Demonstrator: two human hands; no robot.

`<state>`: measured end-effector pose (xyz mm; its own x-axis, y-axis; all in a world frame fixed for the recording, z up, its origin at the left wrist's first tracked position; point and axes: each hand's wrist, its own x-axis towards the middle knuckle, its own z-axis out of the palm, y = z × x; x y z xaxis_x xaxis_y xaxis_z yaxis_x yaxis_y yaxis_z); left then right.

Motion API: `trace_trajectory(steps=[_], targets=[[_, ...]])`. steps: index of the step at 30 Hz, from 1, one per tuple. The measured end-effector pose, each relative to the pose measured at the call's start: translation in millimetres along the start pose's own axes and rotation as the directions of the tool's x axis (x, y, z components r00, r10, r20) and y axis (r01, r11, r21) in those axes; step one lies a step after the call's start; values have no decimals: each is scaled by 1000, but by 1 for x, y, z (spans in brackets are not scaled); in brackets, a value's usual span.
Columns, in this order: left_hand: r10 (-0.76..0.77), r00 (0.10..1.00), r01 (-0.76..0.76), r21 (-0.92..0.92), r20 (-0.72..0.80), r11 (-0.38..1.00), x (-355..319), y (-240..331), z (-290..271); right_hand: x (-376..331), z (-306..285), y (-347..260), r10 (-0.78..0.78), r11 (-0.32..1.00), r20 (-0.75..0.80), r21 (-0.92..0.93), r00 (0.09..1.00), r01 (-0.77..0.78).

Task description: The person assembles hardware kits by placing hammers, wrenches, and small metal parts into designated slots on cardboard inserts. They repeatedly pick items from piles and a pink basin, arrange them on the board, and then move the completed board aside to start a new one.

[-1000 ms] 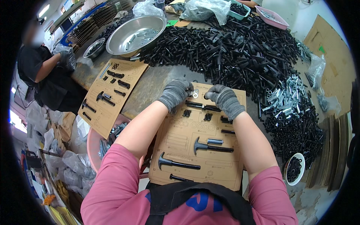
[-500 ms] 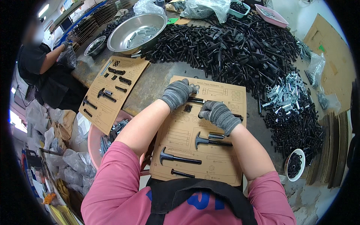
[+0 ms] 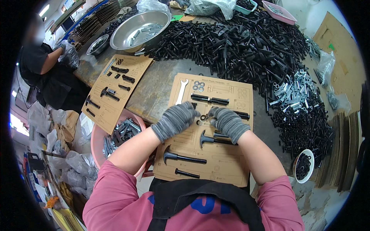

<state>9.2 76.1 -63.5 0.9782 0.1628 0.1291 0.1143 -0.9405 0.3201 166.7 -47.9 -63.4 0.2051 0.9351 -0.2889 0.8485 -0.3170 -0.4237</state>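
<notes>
A brown printed cardboard sheet [image 3: 216, 169] lies in front of me. My left hand [image 3: 175, 120], in a grey glove, has its fingers bunched together over the sheet's left middle, partly covering small black parts. Facing it, my gloved right hand [image 3: 229, 122] pinches at a black washer [image 3: 204, 117]. Another small black ring [image 3: 199, 123] is just below, between the hands. Above them sit a silver open-end wrench [image 3: 182, 91], several silver washers [image 3: 199, 86] and black bolts [image 3: 210, 99]. Nearer me are two black T-shaped handles [image 3: 185, 158] and a black bolt [image 3: 187, 173].
A second loaded sheet [image 3: 131, 92] lies left, near a steel bowl [image 3: 162, 32]. Heaped black bolts [image 3: 231, 46] and silver sleeves [image 3: 293, 92] cover the back and right. A pink basin [image 3: 96, 142] and white bowl [image 3: 308, 179] flank the table. A co-worker [image 3: 42, 69] stands left.
Both hands have moved down the sheet toward me, the left one farther. The wrench, silver washers and black bolts are now uncovered. Black rings show between my fingertips.
</notes>
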Motion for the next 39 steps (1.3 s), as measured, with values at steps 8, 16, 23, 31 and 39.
trace_trajectory(steps=[8,16,23,31,39], targets=[[-13,990,-15,198,142,980,-9,3,8,-11,3,9,-85,991,-83,96,993,93],[-47,987,12,219,157,976,10,14,15,-18,1,18,-95,987,-191,-148,977,67],[-8,981,-30,190,195,981,21,23,22,-35,-4,14,-41,933,-91,-361,995,5],[-33,994,24,87,107,996,20,23,18,-43,-9,13,3,942,-97,-333,995,-35],[-52,998,47,120,32,992,-11,1,13,-38,-11,11,16,948,-100,-314,995,-47]])
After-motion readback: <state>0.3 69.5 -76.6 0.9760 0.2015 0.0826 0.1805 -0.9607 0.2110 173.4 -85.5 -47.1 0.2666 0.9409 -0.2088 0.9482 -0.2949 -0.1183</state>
